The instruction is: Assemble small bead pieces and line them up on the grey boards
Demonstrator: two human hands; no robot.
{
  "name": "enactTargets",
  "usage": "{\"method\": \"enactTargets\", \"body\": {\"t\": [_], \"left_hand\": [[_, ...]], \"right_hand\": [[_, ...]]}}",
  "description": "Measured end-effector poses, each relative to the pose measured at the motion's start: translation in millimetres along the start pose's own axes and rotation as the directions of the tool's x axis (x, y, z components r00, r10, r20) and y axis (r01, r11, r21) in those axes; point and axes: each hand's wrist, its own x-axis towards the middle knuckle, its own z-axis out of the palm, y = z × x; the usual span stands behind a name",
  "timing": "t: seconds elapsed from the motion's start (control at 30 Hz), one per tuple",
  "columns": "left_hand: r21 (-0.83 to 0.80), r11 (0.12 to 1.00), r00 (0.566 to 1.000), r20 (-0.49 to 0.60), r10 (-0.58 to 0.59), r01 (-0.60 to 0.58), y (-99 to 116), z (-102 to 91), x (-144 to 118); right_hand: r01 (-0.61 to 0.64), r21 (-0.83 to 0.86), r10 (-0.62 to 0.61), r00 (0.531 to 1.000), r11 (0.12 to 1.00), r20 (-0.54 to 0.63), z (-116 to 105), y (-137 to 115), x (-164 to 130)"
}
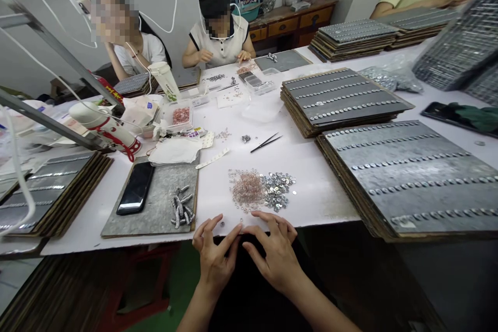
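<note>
My left hand (216,251) rests at the table's near edge, fingers spread, its index fingertip beside a tiny clear ring (241,220). Close to its other fingers lies a small dark metal piece (222,223). My right hand (274,251) is opposite, thumb and fingers apart, with its index fingertip almost meeting the left one. Whether a tiny part sits between those fingertips I cannot tell. Just beyond the hands are a pile of small pinkish rings (248,190) and a touching pile of silver discs (279,189).
Black tweezers (266,142) lie behind the piles. At left, a phone (136,188) and twisted silver pieces (182,207) rest on a grey board (159,225). Stacked boards with rows of discs (412,171) stand at right. Several people sit around the table.
</note>
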Motion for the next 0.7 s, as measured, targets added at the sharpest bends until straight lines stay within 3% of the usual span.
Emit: {"method": "enactTargets", "body": {"t": [0.2, 0.4, 0.6, 0.7], "left_hand": [[-0.066, 0.998, 0.994, -0.109, 0.0, -0.007, -0.8, -0.7, -3.4], [-0.093, 0.995, 0.989, -0.144, 0.027, -0.04, 9.0, -2.6, -7.5], [-0.137, 0.989, 0.984, -0.179, 0.022, -0.047, 17.6, -9.6, -12.3], [-0.136, 0.989, 0.982, -0.186, 0.026, -0.052, 17.4, -13.1, -15.9]], "right_hand": [[-0.095, -0.003, 0.095, 0.992, 0.995, -0.086, -3.9, 11.5, -0.4], [0.043, 0.051, -0.046, 0.997, 0.998, 0.055, -10.8, -1.9, -7.6], [0.052, 0.058, -0.048, 0.997, 0.997, -0.061, -11.1, -12.6, -7.6], [0.058, 0.086, -0.054, 0.998, 0.995, -0.04, -13.0, -10.2, -8.7]]}}
